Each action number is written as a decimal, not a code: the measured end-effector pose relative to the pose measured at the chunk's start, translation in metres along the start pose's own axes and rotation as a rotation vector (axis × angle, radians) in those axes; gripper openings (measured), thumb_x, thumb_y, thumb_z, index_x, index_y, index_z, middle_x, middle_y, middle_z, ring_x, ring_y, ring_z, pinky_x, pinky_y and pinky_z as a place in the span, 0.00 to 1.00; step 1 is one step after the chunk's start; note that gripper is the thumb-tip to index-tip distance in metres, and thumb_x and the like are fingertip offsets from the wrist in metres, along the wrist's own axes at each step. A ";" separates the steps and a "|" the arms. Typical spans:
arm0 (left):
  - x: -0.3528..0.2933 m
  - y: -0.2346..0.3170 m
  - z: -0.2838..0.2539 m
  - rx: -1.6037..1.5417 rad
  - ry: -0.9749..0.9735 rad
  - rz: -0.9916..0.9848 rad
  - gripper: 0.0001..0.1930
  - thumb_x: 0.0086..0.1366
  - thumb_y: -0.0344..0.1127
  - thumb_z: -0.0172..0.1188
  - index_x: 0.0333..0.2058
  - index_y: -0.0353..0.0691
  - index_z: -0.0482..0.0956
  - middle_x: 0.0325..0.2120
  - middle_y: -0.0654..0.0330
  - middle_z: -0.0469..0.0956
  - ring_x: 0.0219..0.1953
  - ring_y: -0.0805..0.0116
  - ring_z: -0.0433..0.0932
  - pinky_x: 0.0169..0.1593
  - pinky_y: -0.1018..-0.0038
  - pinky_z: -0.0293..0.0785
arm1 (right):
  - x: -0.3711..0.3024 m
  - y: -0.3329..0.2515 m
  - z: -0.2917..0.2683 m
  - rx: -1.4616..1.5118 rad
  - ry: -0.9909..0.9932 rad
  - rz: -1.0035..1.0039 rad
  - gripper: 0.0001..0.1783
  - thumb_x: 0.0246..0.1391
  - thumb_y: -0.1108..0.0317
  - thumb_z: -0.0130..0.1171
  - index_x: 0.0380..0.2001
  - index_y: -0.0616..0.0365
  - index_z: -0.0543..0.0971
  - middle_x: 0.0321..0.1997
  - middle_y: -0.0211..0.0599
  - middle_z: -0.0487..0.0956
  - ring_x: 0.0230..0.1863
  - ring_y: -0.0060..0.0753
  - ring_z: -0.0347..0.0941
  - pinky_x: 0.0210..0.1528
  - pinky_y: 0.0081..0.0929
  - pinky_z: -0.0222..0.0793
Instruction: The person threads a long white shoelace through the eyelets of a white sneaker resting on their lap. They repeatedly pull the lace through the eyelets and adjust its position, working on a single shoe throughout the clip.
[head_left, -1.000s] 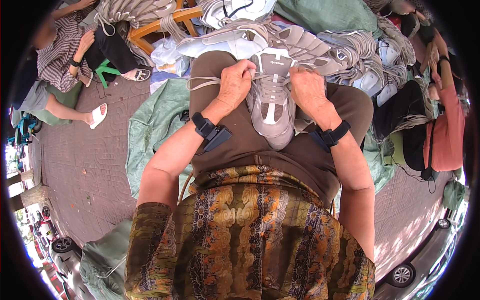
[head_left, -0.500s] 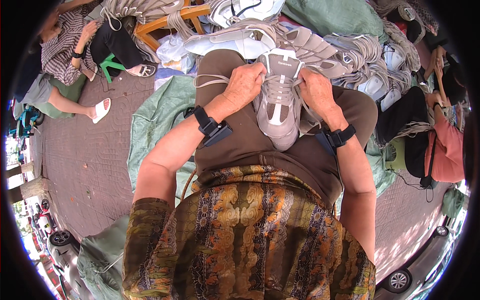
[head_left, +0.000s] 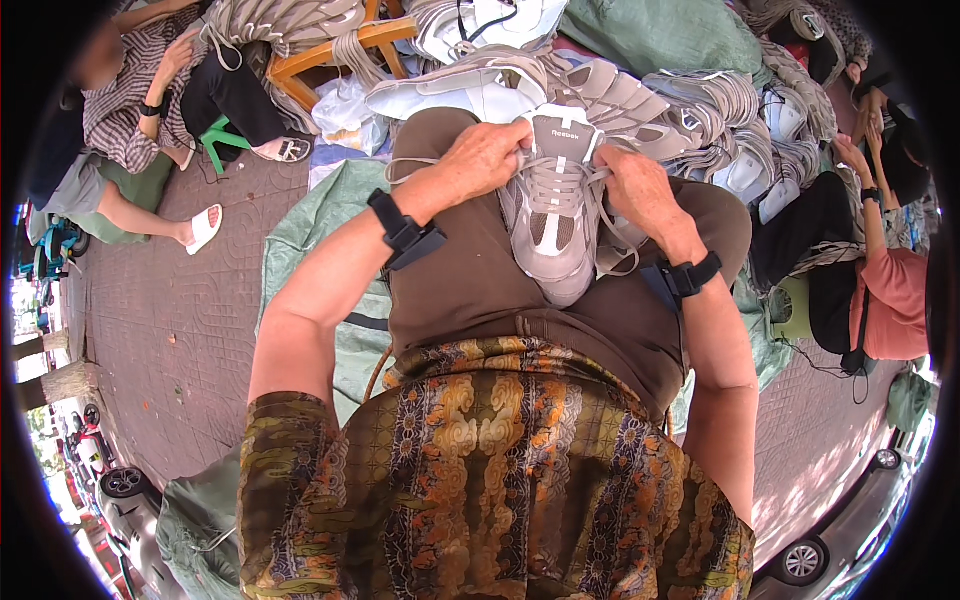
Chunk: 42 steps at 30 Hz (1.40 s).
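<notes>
Fingers [head_left: 517, 140] of the left hand [head_left: 475, 163] and right hand [head_left: 642, 187] pinch pale laces [head_left: 562, 187] at either side of a grey sneaker [head_left: 553, 228], upper centre of the frame, toe downward between brown-trousered thighs [head_left: 445, 295]; beyond, shoe uppers [head_left: 698, 98] pile along the top.

The left arm [head_left: 315, 290] and right arm [head_left: 720, 330] angle inward; left hand [head_left: 480, 160] and right hand [head_left: 642, 190] face each other, apart, fingers curled, pinching.

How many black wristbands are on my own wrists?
2: the left wristband, just behind your left hand, and the right wristband, just behind your right hand. Both show plainly.
</notes>
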<state>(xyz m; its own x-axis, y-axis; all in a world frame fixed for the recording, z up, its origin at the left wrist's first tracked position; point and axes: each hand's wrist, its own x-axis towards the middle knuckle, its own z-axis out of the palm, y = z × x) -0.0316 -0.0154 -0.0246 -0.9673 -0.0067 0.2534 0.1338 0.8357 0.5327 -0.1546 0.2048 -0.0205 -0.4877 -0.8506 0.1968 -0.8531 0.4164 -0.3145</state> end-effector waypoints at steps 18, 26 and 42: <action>0.055 0.000 -0.027 0.454 -0.503 0.479 0.14 0.50 0.30 0.61 0.37 0.39 0.74 0.31 0.54 0.73 0.40 0.54 0.73 0.40 0.61 0.71 | 0.042 0.001 -0.029 -0.277 -0.204 -0.538 0.15 0.38 0.70 0.64 0.34 0.56 0.77 0.40 0.36 0.72 0.49 0.38 0.68 0.53 0.36 0.62; 0.058 0.000 -0.023 0.398 -0.609 0.517 0.13 0.56 0.26 0.51 0.41 0.35 0.72 0.29 0.50 0.74 0.34 0.51 0.75 0.34 0.61 0.73 | 0.048 0.007 -0.018 -0.302 -0.267 -0.640 0.13 0.37 0.71 0.63 0.31 0.59 0.76 0.37 0.37 0.72 0.46 0.39 0.70 0.45 0.31 0.71; 0.052 0.006 -0.027 0.248 -0.647 0.218 0.06 0.50 0.30 0.53 0.24 0.38 0.79 0.32 0.55 0.75 0.41 0.56 0.74 0.44 0.62 0.69 | 0.056 0.003 -0.023 -0.112 -0.495 -0.349 0.07 0.49 0.68 0.54 0.27 0.60 0.78 0.33 0.42 0.74 0.43 0.46 0.71 0.46 0.41 0.67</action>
<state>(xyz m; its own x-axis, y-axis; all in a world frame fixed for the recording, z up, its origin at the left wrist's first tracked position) -0.0755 -0.0260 0.0134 -0.8680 0.4367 -0.2365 0.3600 0.8813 0.3061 -0.1888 0.1661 0.0106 -0.0555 -0.9798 -0.1922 -0.9742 0.0953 -0.2045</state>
